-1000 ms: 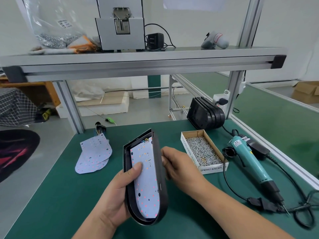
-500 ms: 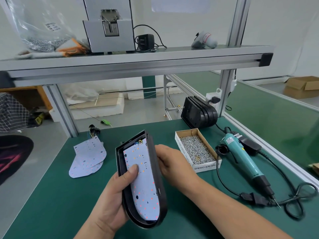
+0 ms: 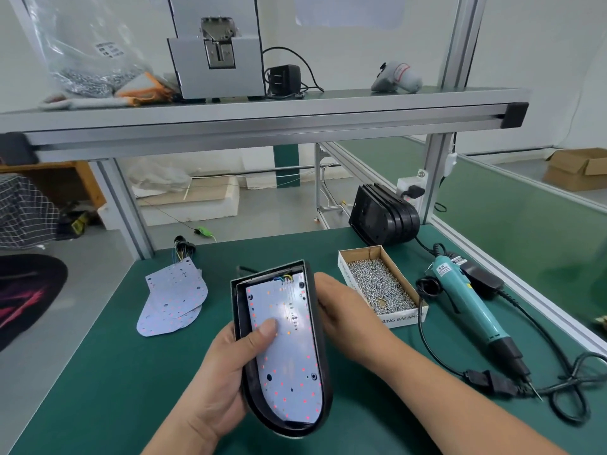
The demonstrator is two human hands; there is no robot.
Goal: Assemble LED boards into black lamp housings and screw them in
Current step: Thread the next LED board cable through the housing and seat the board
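Lamp housing [image 3: 239,307] with LED board [image 3: 290,366]: left hand [image 3: 216,382] grips, thumb on board; right hand [image 3: 348,320] clasps opposite edge.

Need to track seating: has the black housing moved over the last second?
Yes: the black housing has turned flatter, open face toward the camera, its far end nearer the screw box.

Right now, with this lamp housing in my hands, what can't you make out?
Head view:
1. Right hand: its fingers pass behind the black lamp housing, which hides them.
2. LED board: glare and the thumb of the left hand cover its middle; screws in it, if any, are too small to tell.
3. Screw box label: the right hand cuts off its start.
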